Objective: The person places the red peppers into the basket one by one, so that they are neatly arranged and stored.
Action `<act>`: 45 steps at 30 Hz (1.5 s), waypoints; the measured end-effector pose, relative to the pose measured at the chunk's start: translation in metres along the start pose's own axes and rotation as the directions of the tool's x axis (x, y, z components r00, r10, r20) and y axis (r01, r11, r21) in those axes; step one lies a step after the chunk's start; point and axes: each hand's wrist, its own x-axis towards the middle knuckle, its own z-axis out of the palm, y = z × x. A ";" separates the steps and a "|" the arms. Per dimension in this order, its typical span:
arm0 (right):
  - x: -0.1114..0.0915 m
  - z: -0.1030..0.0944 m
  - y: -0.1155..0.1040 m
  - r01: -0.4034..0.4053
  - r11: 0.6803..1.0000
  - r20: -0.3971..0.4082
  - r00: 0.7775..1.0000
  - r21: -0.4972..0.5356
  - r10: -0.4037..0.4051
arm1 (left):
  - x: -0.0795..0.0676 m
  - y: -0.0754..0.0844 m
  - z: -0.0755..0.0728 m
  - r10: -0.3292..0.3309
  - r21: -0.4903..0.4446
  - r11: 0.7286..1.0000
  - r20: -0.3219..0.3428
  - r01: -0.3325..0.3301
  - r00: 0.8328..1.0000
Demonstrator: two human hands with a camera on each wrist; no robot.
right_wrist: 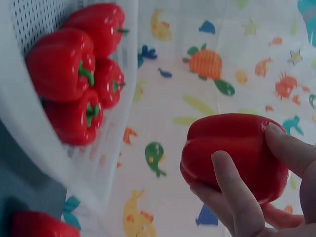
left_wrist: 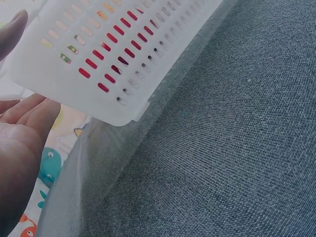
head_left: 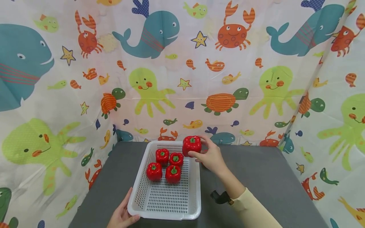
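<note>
My right hand (head_left: 210, 156) grips a red bell pepper (head_left: 191, 144) with a green stem, raised over the back right rim of a white perforated basket (head_left: 168, 202). In the right wrist view thumb and fingers wrap round this pepper (right_wrist: 232, 148). Several red bell peppers (head_left: 173, 174) sit together in the basket's back half, stems mostly up. At the basket's front left corner is my left hand (head_left: 122, 213), its fingers extended along the left side and its thumb by the front edge. The left wrist view shows its fingertips (left_wrist: 47, 111) right at the basket's corner.
Another red pepper (right_wrist: 42, 226) lies outside the basket in the right wrist view, largely cut off by the frame. The basket stands on a dark grey table (head_left: 256, 183). A curtain (head_left: 176, 123) printed with sea animals encloses the back and sides.
</note>
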 end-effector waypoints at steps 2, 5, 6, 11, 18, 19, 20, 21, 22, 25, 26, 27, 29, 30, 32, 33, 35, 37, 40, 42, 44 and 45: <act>0.000 0.008 -0.003 0.005 1.000 0.020 1.000 0.022 -0.005 | 0.000 0.001 0.000 0.001 0.001 1.000 0.006 -0.001 1.000; -0.001 0.020 -0.007 0.002 0.999 0.039 0.999 0.047 -0.004 | 0.000 0.000 -0.001 0.005 0.008 1.000 0.010 -0.005 1.000; -0.001 0.024 -0.008 -0.002 0.999 0.044 0.999 0.047 0.000 | 0.000 0.000 -0.002 0.005 0.007 1.000 0.010 -0.005 1.000; -0.004 0.042 -0.012 -0.003 1.000 0.077 0.997 0.008 0.003 | 0.000 -0.002 -0.003 0.014 0.017 1.000 0.002 -0.014 1.000; -0.004 0.066 -0.007 0.018 1.000 0.110 0.994 -0.023 -0.016 | 0.001 -0.004 -0.006 0.047 0.059 0.997 0.025 -0.049 0.999; -0.003 0.070 -0.006 0.009 1.000 0.112 0.994 -0.018 -0.007 | 0.001 -0.004 -0.007 0.058 0.062 0.996 0.038 -0.060 0.998; -0.002 0.073 -0.004 -0.001 1.000 0.117 0.993 -0.018 0.003 | 0.001 -0.005 -0.007 0.069 0.061 0.995 0.053 -0.072 0.996; -0.001 0.077 -0.003 -0.009 1.000 0.124 0.992 -0.016 0.011 | 0.001 -0.005 -0.008 0.084 0.060 0.994 0.068 -0.088 0.994; -0.001 0.081 -0.002 -0.017 1.000 0.131 0.991 -0.013 0.019 | 0.001 -0.005 -0.008 0.097 0.056 0.993 0.084 -0.102 0.992; -0.001 0.092 0.001 -0.022 0.999 0.157 0.987 -0.041 0.028 | 0.001 -0.005 -0.010 0.131 0.035 0.990 0.131 -0.136 0.983; -0.002 0.096 0.001 -0.019 0.998 0.166 0.986 -0.058 0.028 | 0.001 -0.005 -0.009 0.127 0.030 0.991 0.135 -0.132 0.983; -0.003 0.100 0.002 -0.019 0.997 0.175 0.984 -0.076 0.032 | 0.001 -0.005 -0.009 0.124 0.029 0.991 0.138 -0.129 0.983; -0.005 0.107 0.003 -0.017 0.993 0.194 0.980 -0.119 0.040 | 0.000 -0.004 -0.009 0.106 0.030 0.993 0.141 -0.112 0.984; -0.007 0.110 0.003 -0.018 0.992 0.209 0.977 -0.125 0.044 | 0.000 -0.003 -0.008 0.101 0.035 0.994 0.141 -0.107 0.985; -0.009 0.115 0.004 -0.023 0.991 0.241 0.969 -0.134 0.055 | 0.000 -0.002 -0.007 0.087 0.045 0.995 0.136 -0.094 0.987; -0.010 0.118 0.005 -0.029 0.990 0.257 0.964 -0.135 0.063 | 0.000 -0.002 -0.007 0.083 0.052 0.994 0.134 -0.091 0.987; -0.011 0.123 0.006 -0.034 0.991 0.286 0.956 -0.127 0.069 | 0.000 -0.001 -0.006 0.070 0.062 0.995 0.122 -0.078 0.990; -0.011 0.128 0.008 -0.038 0.992 0.306 0.949 -0.120 0.073 | 0.000 0.000 -0.005 0.052 0.065 0.996 0.104 -0.058 0.993; -0.011 0.133 0.011 -0.045 0.991 0.326 0.942 -0.124 0.084 | 0.000 0.001 -0.003 0.018 0.066 0.998 0.062 -0.022 0.998; -0.011 0.136 0.012 -0.043 0.990 0.332 0.939 -0.134 0.086 | 0.000 0.002 -0.002 0.008 0.069 0.998 0.047 -0.011 0.999; -0.012 0.138 0.013 -0.037 0.988 0.341 0.936 -0.153 0.088 | 0.000 0.002 -0.001 0.005 0.071 0.997 0.041 -0.008 0.999; -0.013 0.139 0.013 -0.029 0.984 0.342 0.935 -0.173 0.088 | 0.000 0.003 -0.001 0.005 0.069 0.998 0.042 -0.008 0.999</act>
